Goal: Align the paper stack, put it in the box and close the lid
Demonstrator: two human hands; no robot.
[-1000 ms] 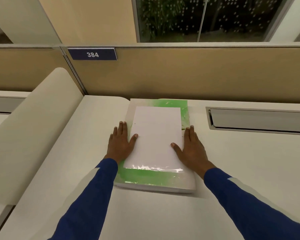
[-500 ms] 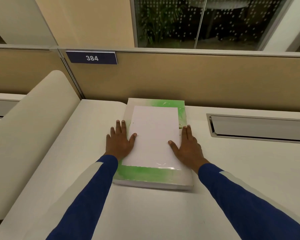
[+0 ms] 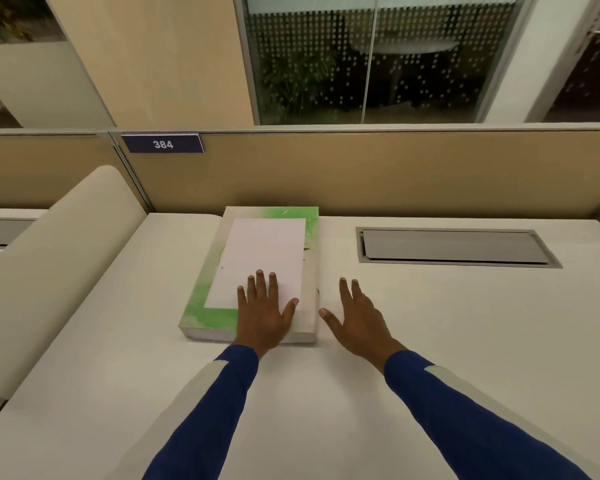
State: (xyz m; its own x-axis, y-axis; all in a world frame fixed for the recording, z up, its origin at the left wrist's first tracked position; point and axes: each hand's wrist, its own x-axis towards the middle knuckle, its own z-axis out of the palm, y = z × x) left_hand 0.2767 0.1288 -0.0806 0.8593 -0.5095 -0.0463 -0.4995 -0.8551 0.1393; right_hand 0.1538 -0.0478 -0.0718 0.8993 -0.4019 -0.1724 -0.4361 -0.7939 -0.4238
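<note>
A flat green and white box point(image 3: 201, 313) lies on the desk with its lid down, against the back partition. A white sheet of paper point(image 3: 262, 254) rests on top of the lid. My left hand point(image 3: 262, 315) lies flat with fingers spread on the near part of the paper and the box. My right hand point(image 3: 355, 317) rests open on the desk just to the right of the box, apart from it. Neither hand holds anything.
The white desk point(image 3: 430, 341) runs to a tan partition point(image 3: 361, 174) with a "384" label point(image 3: 163, 144). A recessed grey cable hatch point(image 3: 454, 247) sits at the back right. A beige rounded divider point(image 3: 49, 271) borders the desk on the left.
My left hand moved from the box's left edge onto the paper. My right hand slid off the box onto the desk at its right. The view tilted up.
</note>
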